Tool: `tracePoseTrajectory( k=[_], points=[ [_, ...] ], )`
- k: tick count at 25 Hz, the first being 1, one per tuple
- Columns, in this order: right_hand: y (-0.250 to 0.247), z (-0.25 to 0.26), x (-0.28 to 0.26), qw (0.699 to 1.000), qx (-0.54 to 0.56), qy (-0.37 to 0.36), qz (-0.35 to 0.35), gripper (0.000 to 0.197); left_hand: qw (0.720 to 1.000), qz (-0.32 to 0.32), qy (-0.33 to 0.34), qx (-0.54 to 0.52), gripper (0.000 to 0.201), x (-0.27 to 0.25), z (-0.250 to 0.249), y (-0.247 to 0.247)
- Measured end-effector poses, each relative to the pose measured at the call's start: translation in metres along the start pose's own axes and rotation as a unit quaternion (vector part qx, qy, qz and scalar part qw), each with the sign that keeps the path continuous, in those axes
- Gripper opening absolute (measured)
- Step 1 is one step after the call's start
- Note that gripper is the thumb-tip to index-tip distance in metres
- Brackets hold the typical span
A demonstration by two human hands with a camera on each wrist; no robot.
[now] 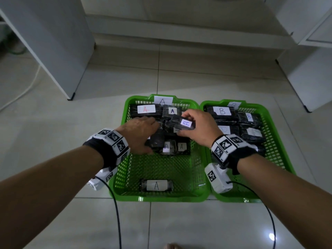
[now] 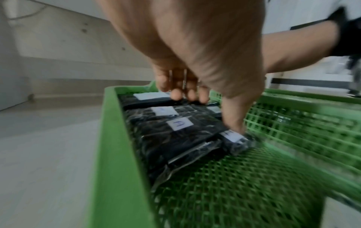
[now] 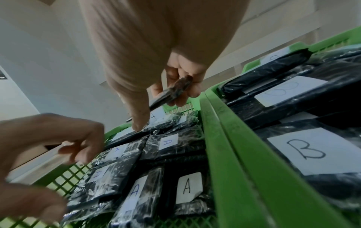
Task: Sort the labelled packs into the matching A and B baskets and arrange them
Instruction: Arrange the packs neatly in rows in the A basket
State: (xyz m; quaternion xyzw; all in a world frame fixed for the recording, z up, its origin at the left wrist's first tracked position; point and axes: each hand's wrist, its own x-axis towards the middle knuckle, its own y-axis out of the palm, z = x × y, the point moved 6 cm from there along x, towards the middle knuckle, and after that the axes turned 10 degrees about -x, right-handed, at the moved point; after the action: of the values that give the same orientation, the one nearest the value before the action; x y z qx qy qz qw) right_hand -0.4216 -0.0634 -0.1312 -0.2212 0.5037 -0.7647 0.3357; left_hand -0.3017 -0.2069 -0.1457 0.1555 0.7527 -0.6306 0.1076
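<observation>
Two green baskets stand side by side on the floor: basket A (image 1: 161, 197) on the left, basket B (image 1: 231, 198) on the right. My right hand (image 1: 184, 124) pinches a black pack with an A label (image 1: 173, 122) and holds it above the far half of basket A; the right wrist view shows the same held pack (image 3: 175, 91) edge-on between the fingers. My left hand (image 1: 152, 136) lies flat on the A packs (image 2: 175, 138), its thumb (image 2: 236, 128) pressing a label. One A pack (image 1: 156, 185) lies alone at the near wall. Several B packs (image 3: 304, 151) fill basket B.
The baskets' inner rims (image 3: 224, 138) touch each other. White cabinets stand at the left (image 1: 53, 51) and right (image 1: 309, 78), a low step behind. Black camera cables (image 1: 116, 212) trail over the tiled floor near me. A white cord (image 1: 27, 87) lies at far left.
</observation>
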Motion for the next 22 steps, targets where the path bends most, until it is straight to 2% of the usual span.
tracePoseTrajectory(
  k=[2,5,8,10,12,15,17,18,22],
  points=[
    [-0.002,-0.009,0.001,1.0,-0.013,0.012,-0.021,0.053,0.995,0.062,0.065,-0.042,0.047,-0.005,-0.03,0.009],
    [-0.003,-0.014,0.0,0.999,-0.026,0.02,-0.018,0.06,0.977,0.182,0.106,-0.025,0.049,-0.013,-0.071,0.042],
    [-0.001,-0.01,-0.003,0.999,-0.031,0.009,-0.003,0.061,0.972,0.21,0.1,0.009,0.04,-0.009,-0.083,0.063],
    [-0.001,-0.007,-0.006,1.0,-0.017,0.005,0.001,0.059,0.974,0.214,0.077,-0.011,0.04,-0.009,-0.08,0.069],
    [-0.003,-0.006,-0.009,1.0,0.003,0.006,-0.003,0.054,0.973,0.221,0.055,-0.021,0.048,-0.011,-0.073,0.075],
    [-0.005,-0.009,-0.011,1.0,-0.007,0.006,-0.017,0.041,0.968,0.243,0.046,-0.034,0.042,-0.013,-0.063,0.081],
    [-0.006,-0.012,-0.011,1.0,-0.001,0.007,-0.023,0.033,0.967,0.239,0.033,-0.087,0.035,-0.012,-0.056,0.074],
    [-0.006,-0.014,-0.01,1.0,0.002,0.007,-0.024,0.03,0.969,0.216,0.024,-0.117,0.034,-0.01,-0.051,0.065],
    [-0.008,-0.019,-0.007,0.999,-0.017,0.008,-0.051,0.035,0.967,0.064,-0.024,-0.246,0.034,0.005,-0.009,0.012]
  ],
)
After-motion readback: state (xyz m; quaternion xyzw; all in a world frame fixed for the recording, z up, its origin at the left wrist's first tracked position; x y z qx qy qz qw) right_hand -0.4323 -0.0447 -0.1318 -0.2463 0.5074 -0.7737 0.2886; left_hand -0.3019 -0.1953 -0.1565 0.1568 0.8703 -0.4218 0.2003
